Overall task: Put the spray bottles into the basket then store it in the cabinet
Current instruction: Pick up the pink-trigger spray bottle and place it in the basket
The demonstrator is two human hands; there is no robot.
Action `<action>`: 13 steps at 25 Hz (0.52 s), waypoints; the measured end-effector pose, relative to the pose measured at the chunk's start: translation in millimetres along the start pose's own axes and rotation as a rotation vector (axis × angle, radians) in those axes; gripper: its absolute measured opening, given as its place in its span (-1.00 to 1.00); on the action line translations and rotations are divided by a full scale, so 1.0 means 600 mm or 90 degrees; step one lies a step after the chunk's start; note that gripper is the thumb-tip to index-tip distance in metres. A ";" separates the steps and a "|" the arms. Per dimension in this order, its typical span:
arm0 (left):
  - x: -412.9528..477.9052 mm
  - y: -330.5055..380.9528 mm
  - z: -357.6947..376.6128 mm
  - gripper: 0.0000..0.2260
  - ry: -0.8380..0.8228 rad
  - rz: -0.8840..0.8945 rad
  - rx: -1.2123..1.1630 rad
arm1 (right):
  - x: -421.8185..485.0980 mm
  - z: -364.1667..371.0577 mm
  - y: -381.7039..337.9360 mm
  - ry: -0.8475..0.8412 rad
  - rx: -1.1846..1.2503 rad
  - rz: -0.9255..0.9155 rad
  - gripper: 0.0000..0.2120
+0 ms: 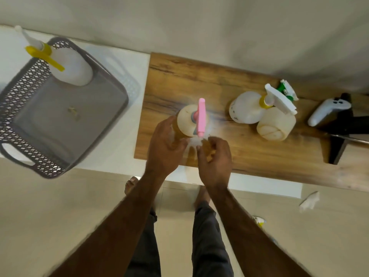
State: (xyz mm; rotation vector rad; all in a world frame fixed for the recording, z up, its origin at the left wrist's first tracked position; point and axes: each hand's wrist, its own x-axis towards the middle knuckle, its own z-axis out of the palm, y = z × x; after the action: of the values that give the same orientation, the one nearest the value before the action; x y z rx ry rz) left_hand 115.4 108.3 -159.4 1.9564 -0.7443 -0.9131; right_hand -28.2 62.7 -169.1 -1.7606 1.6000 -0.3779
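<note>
Standing upright near the front edge of the wooden desk (239, 156), the pink-topped spray bottle (191, 120) is the landmark; its pink trigger head points toward the person. The left hand (165, 148) is curled around this bottle's left side, fingers partly closed against its amber body. The right hand (215, 158) sits at the bottle's front right, fingers bent in close to the nozzle, where something white and blurred shows; whether it grips the bottle I cannot tell. Right of the pink-topped bottle, well apart, two more bottles stand touching each other: a white spray bottle (245, 108) with a yellow collar, and a cream bottle (275, 124) in front of it, with a green-and-white sprayer head behind them. Farther right lies a white controller (327, 110). Left of the pink-topped bottle, on a white surface, sits the grey lattice basket (24, 108), holding one yellow-triggered spray bottle (73, 66) in its far corner.
</note>
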 end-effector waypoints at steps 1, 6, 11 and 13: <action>0.005 0.000 0.008 -0.35 -0.020 0.006 -0.004 | 0.013 -0.004 0.001 -0.012 0.009 0.007 -0.57; 0.024 0.006 0.026 -0.26 -0.057 -0.020 -0.072 | 0.081 -0.005 -0.009 -0.115 0.035 -0.054 -0.28; 0.039 0.009 0.023 -0.28 -0.019 -0.017 -0.056 | 0.112 0.012 -0.022 -0.180 0.049 -0.105 -0.26; 0.042 0.014 0.016 -0.29 -0.002 -0.026 -0.058 | 0.111 0.013 -0.035 -0.172 0.058 -0.116 -0.26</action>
State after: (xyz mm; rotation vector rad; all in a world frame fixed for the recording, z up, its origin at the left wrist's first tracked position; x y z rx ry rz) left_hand 120.2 80.9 -164.3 1.8969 -0.6561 -0.9576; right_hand 4.8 1.3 -176.6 -1.8069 1.2211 -0.2787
